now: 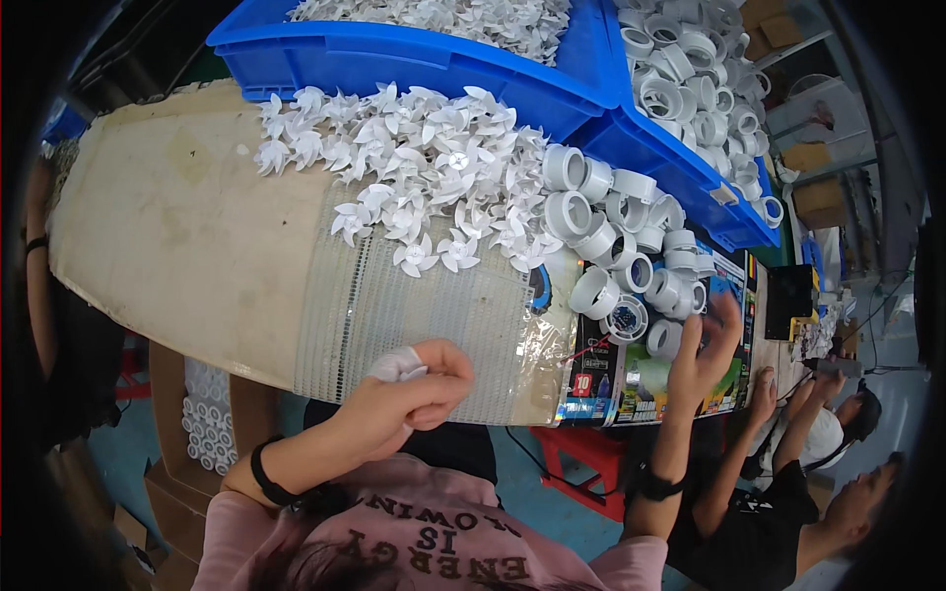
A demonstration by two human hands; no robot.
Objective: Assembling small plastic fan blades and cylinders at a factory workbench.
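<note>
My left hand (430,386) is closed over the clear ribbed mat (424,315), and a white fan wheel (394,365), mostly hidden by the fingers, shows at its thumb side. My right hand (702,357) has its fingers apart and appears empty, beside the front of a pile of white plastic rings (594,293). Among these rings lies a round white housing (624,318) with dark and blue parts inside and a red wire by it. A heap of white fan wheels (414,258) spreads over the table beyond my left hand.
A blue bin (414,61) of fan wheels and a second blue bin (680,158) of rings border the far side. Below the table's edge are a red stool (591,468) and a cardboard box (254,414) of white parts. Other people sit at right; another arm (37,266) is at left.
</note>
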